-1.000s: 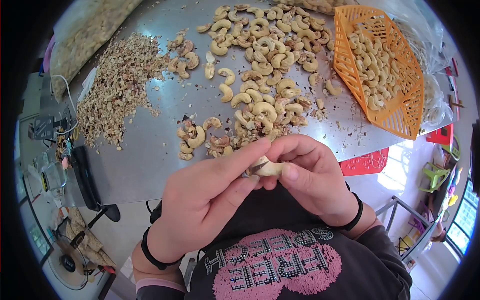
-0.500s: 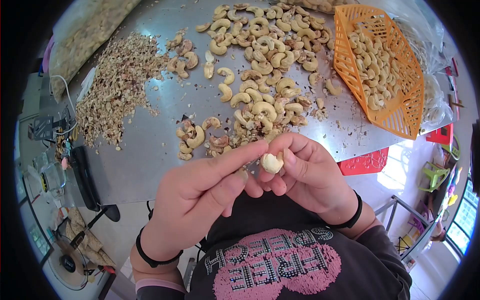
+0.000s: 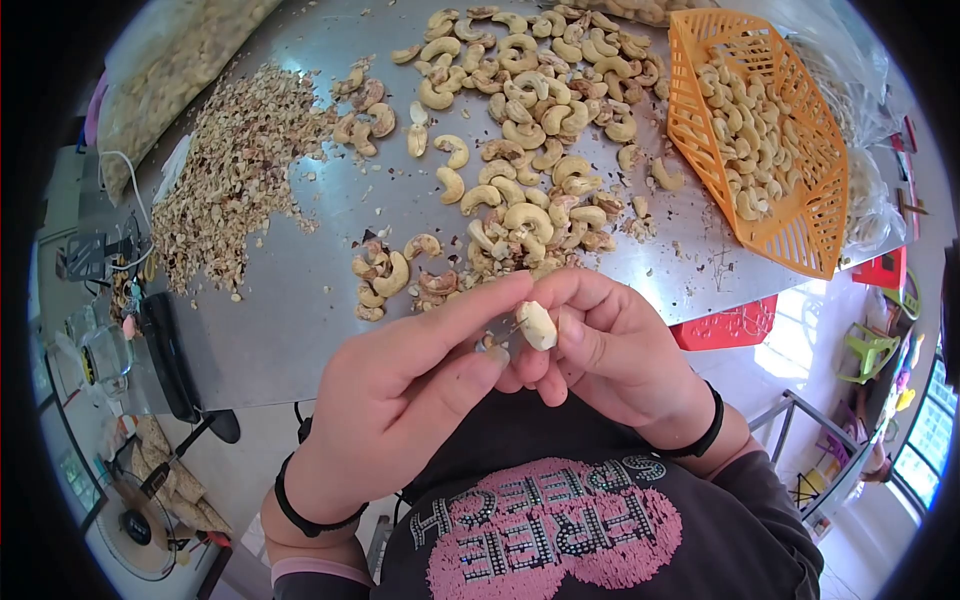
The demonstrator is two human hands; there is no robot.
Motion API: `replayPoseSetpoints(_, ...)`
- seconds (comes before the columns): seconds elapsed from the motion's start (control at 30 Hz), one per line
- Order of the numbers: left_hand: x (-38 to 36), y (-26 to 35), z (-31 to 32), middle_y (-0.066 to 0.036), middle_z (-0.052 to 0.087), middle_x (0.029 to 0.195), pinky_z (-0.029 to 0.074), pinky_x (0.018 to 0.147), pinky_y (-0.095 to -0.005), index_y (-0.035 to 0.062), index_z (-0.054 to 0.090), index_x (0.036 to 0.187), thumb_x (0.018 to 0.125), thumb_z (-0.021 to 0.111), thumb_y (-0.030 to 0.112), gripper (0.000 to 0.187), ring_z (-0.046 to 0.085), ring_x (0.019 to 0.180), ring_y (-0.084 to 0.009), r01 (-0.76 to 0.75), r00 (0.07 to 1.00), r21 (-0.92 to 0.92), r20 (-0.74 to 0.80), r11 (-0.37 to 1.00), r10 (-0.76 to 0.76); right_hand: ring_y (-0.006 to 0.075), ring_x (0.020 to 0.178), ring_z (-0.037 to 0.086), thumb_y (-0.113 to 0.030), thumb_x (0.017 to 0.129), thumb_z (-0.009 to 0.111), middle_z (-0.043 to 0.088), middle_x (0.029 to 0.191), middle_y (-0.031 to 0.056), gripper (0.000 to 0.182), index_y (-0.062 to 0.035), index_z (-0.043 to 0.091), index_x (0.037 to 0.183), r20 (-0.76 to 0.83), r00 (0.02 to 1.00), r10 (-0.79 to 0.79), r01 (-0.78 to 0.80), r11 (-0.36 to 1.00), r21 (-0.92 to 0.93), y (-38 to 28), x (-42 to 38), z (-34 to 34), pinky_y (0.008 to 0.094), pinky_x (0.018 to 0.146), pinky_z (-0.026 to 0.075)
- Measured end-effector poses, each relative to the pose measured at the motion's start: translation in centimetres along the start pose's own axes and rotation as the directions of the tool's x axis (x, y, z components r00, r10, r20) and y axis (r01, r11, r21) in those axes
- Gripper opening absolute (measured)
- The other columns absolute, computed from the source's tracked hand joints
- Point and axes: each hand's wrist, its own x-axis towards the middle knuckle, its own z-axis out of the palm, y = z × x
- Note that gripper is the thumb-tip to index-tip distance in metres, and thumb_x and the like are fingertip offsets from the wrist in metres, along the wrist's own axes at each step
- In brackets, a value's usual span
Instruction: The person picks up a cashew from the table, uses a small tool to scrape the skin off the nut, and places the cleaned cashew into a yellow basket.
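A pale cashew kernel (image 3: pixel 537 326) is pinched between the thumb and fingers of my right hand (image 3: pixel 625 345), just in front of the table's near edge. My left hand (image 3: pixel 405 375) is closed beside it, its index fingertip close to the kernel's top. Something small and thin shows between the left thumb and fingers; I cannot make out its kind. Just beyond both hands lies a heap of cashews (image 3: pixel 530 225) with bits of skin. A smaller group of cashews (image 3: pixel 385 275) rests to the left of that heap.
More cashews (image 3: pixel 560 60) spread over the metal table (image 3: pixel 330 350). At left is a pile of skin flakes (image 3: pixel 235 150), with a clear bag (image 3: pixel 170 95) of nuts behind it. An orange basket (image 3: pixel 690 130) of cashews stands at right. A red container (image 3: pixel 728 325) sits below the table's edge.
The kernel has been turned in the right fingers and now shows a longer, narrower side. My left thumb has moved slightly apart from its fingers.
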Motion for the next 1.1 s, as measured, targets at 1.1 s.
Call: replayPoseSetpoints(1.1,-0.3,0.2,0.3,-0.008,0.059,0.076,0.043,0.054,-0.0238,0.0064,0.045,0.117,0.076,0.054,0.005,0.043,0.059,0.063,-0.0166,-0.099,0.993,0.296,-0.028,0.950,0.112,0.0135,0.069,0.055,-0.010,0.085,0.047,0.057,0.083,0.0114,0.013,-0.0001,0.047,0.093,-0.077,0.992,-0.097,0.089,0.991,-0.099,-0.1,-0.2,0.7,0.0228,0.062,0.045)
